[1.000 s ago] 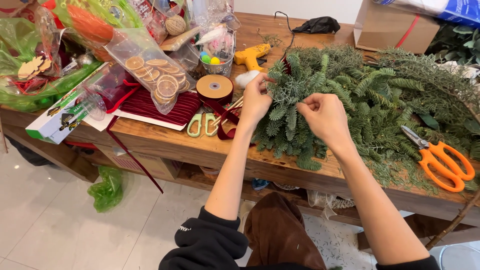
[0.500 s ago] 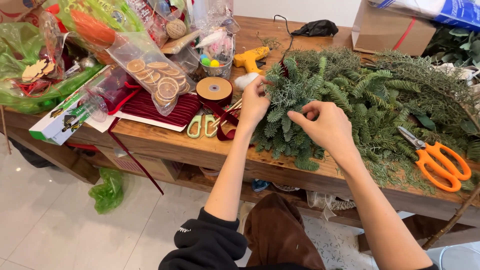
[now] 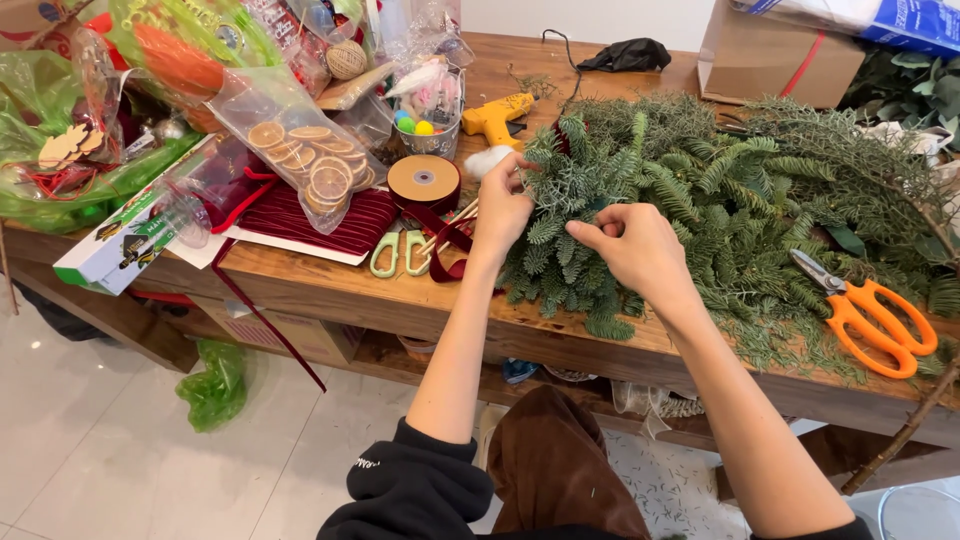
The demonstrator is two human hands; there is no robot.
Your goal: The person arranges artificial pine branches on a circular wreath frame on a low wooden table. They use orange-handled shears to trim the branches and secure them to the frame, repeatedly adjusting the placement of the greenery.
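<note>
A thick bundle of green fir sprigs (image 3: 640,190) lies on the wooden table (image 3: 330,290). My left hand (image 3: 502,208) grips the left edge of the bundle, fingers curled into the needles. My right hand (image 3: 632,245) rests on the front of the bundle with thumb and forefinger pinched together on something thin; whether it is a wire or a sprig I cannot tell. More loose branches (image 3: 830,160) spread to the right.
Orange scissors (image 3: 868,312) lie at the right. Green-handled scissors (image 3: 400,252), a dark red ribbon spool (image 3: 424,182), a yellow glue gun (image 3: 498,116) and a bag of dried orange slices (image 3: 305,160) crowd the left. A cardboard box (image 3: 780,55) stands at the back.
My right hand has dropped lower and nearer to me on the bundle, its fingers now pinched. My left hand stays on the bundle's left edge.
</note>
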